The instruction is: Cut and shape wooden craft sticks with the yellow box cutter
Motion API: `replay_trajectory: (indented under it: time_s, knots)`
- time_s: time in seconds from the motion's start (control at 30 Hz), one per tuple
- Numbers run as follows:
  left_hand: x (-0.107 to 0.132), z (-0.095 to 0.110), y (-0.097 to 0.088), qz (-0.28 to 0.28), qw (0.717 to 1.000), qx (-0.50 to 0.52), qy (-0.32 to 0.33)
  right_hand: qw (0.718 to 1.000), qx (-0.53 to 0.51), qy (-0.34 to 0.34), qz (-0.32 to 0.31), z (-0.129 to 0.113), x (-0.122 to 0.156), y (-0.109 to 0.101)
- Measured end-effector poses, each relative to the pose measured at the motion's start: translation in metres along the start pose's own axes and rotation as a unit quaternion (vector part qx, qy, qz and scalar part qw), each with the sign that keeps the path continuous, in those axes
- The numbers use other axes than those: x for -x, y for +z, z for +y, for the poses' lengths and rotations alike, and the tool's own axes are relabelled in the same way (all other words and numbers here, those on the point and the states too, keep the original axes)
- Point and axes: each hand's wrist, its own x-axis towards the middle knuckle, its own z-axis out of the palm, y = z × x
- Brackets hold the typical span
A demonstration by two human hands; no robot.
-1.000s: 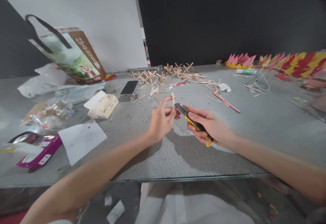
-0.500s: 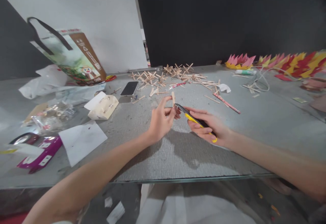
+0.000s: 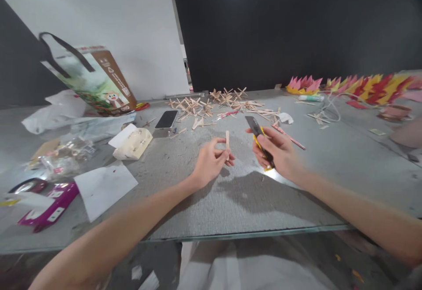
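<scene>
Between the thumb and fingers of my left hand (image 3: 212, 159) a flat wooden craft stick (image 3: 227, 138) stands nearly upright, just above the table. My right hand (image 3: 278, 151) is wrapped round a yellow and black utility knife (image 3: 263, 145), its dark blade end pointing up and to the left. Knife and stick are apart, with a gap of bare table between the two hands. Beyond them lies a heap of craft sticks (image 3: 193, 106), many joined into star-like crosses. A red patterned pencil or straw (image 3: 290, 137) lies behind my right hand.
A phone (image 3: 166, 119), a cream box (image 3: 133, 142), white paper (image 3: 104, 189) and a purple packet (image 3: 54, 206) lie to the left, with a shopping bag (image 3: 105, 87) behind. Pink and yellow paper crowns (image 3: 303, 86), a glue stick (image 3: 310, 98) and a white cable (image 3: 336, 107) are at the back right.
The knife has moved away from the stick, to the right, and now points more upward. My left hand still holds the stick in nearly the same place.
</scene>
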Motion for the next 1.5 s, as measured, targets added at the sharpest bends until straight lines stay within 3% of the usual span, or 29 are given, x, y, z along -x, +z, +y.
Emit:
replay_trajectory:
  time_s: [0.1, 0.23, 0.57, 0.77, 0.93, 1.1, 1.2, 1.3, 1.4, 1.5]
  knots:
    - [0.004, 0.003, 0.006, -0.047, 0.997, 0.064, -0.018, 0.978, 0.200, -0.048, 0.019, 0.014, -0.004, -0.004]
    - [0.009, 0.003, 0.011, -0.076, 0.993, 0.085, -0.035, 0.945, 0.323, -0.036, -0.025, 0.028, -0.008, 0.000]
    - [0.012, -0.003, 0.012, -0.089, 0.995, 0.029, -0.026, 0.875, 0.467, -0.121, -0.050, 0.039, -0.008, -0.004]
    - [0.014, 0.005, 0.013, -0.081, 0.996, 0.021, -0.036, 0.860, 0.498, -0.091, -0.068, 0.041, -0.007, 0.000]
    - [0.016, 0.002, 0.015, -0.072, 0.997, -0.011, -0.025, 0.874, 0.478, -0.072, -0.048, 0.039, -0.008, 0.003]
    - [0.016, 0.003, 0.015, -0.082, 0.996, 0.016, -0.024, 0.899, 0.425, -0.082, 0.072, 0.026, -0.017, -0.004]
    - [0.013, 0.007, 0.012, -0.072, 0.995, 0.064, -0.027, 0.910, 0.391, -0.086, 0.107, 0.020, -0.019, -0.007]
    - [0.009, 0.009, 0.009, -0.082, 0.991, 0.099, -0.036, 0.943, 0.314, -0.037, 0.108, 0.021, -0.018, -0.006]
    - [0.007, 0.007, 0.007, -0.097, 0.989, 0.108, -0.040, 0.985, 0.162, 0.026, 0.061, 0.024, -0.015, -0.003]
    - [0.007, 0.004, 0.006, -0.110, 0.988, 0.098, -0.040, 0.994, 0.090, 0.056, 0.010, 0.025, -0.013, -0.001]
